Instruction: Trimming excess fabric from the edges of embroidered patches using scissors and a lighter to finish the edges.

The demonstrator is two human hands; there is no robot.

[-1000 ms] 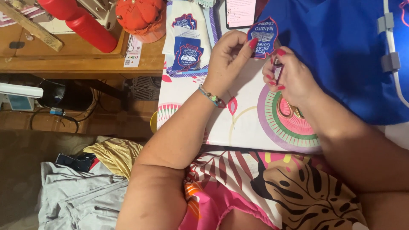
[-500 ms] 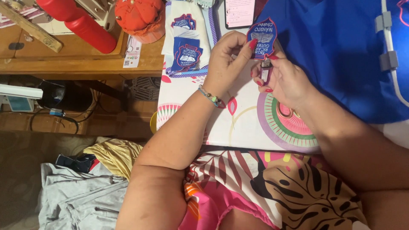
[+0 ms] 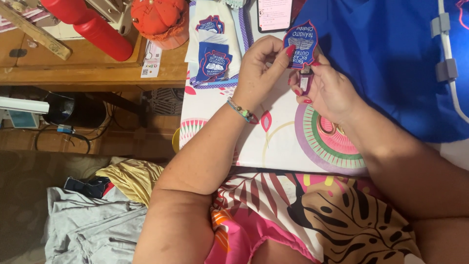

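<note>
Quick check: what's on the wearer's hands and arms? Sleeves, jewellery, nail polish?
Both arms are bare, with no sleeves in view. The left hand has a thin beaded bracelet at the wrist, with green, blue and red beads. Red polish shows on the nails of both hands. The right hand has no bracelet, watch or glove visible.
</note>
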